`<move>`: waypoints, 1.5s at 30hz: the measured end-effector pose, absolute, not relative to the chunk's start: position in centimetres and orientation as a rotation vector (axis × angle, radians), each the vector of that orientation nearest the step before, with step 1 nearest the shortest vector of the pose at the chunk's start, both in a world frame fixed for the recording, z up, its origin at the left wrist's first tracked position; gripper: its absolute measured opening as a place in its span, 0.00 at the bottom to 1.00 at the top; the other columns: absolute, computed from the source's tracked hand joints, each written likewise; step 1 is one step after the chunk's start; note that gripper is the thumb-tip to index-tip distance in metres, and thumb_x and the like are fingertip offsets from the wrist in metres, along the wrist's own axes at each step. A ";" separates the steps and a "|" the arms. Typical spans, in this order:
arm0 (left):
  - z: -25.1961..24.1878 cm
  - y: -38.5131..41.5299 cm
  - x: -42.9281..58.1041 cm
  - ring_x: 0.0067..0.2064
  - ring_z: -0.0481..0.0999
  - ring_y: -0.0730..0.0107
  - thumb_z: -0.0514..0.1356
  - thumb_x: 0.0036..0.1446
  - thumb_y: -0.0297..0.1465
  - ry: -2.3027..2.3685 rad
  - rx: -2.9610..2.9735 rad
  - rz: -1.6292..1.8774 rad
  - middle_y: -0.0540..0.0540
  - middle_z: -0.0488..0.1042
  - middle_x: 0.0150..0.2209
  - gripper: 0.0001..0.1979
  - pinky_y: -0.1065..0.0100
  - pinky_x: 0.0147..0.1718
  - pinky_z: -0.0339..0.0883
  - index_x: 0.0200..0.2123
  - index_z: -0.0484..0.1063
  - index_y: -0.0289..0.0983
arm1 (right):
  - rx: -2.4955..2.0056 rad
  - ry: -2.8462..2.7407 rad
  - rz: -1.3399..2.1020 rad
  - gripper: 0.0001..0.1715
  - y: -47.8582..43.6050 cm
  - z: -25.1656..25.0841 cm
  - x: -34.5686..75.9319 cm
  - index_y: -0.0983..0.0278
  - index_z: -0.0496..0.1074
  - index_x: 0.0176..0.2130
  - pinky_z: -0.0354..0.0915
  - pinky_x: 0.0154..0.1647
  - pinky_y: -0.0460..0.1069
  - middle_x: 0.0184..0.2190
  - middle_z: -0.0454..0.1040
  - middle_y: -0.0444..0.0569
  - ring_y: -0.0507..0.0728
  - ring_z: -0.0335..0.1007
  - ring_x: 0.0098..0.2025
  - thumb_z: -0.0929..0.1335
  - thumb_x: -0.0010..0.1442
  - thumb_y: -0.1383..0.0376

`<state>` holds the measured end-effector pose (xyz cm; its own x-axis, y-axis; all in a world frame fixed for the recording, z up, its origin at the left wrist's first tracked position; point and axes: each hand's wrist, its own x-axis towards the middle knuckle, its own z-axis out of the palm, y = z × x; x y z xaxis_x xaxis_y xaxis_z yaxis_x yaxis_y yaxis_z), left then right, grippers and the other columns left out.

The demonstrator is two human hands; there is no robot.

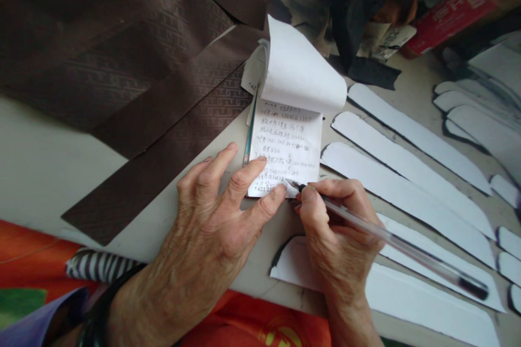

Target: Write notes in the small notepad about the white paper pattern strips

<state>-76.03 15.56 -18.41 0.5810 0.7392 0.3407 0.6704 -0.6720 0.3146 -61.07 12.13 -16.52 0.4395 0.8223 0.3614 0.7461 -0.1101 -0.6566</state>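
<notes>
A small notepad [285, 135] lies on the table, its page covered with handwritten lines and its upper sheets [303, 68] folded back and curling over the top. My left hand [215, 217] rests with spread fingers on the pad's lower left, the thumb pressing the bottom edge. Between the fingers of my right hand [340, 233] is a clear ballpoint pen [391, 238] with a black end. Its tip meets the paper near the lower right corner of the page, close to my left thumb.
Dark brown patterned material [163, 87] spreads over the left of the table [163, 206]. Several long white strips with dark edges [411, 195] lie in rows at right. Black scraps [372, 73] and a red package [448, 16] sit at the back. Orange cloth [244, 320] is along the near edge.
</notes>
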 end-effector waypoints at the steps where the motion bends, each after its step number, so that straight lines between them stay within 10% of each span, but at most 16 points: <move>1: -18.4 15.6 -76.0 0.62 0.60 0.42 0.62 0.57 0.26 1.193 2.651 0.681 0.43 0.68 0.57 0.19 0.42 0.52 0.61 0.51 0.72 0.46 | -1.874 -1.333 0.114 0.05 12.1 -16.5 -61.1 0.61 0.67 0.29 0.65 0.21 0.40 0.21 0.70 0.36 0.47 0.70 0.19 0.68 0.54 0.70; 45: -18.2 15.6 -76.2 0.60 0.61 0.40 0.62 0.57 0.26 1.182 2.700 0.717 0.42 0.68 0.56 0.20 0.43 0.51 0.62 0.52 0.71 0.45 | -1.860 -1.295 0.159 0.04 12.1 -16.8 -61.0 0.61 0.66 0.29 0.65 0.21 0.42 0.21 0.71 0.38 0.48 0.69 0.19 0.66 0.54 0.70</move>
<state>-76.19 15.64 -18.23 0.5860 0.7168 0.3778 0.6659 -0.6917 0.2796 -60.96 12.10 -16.83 0.4577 0.8212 0.3407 0.7140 -0.1111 -0.6913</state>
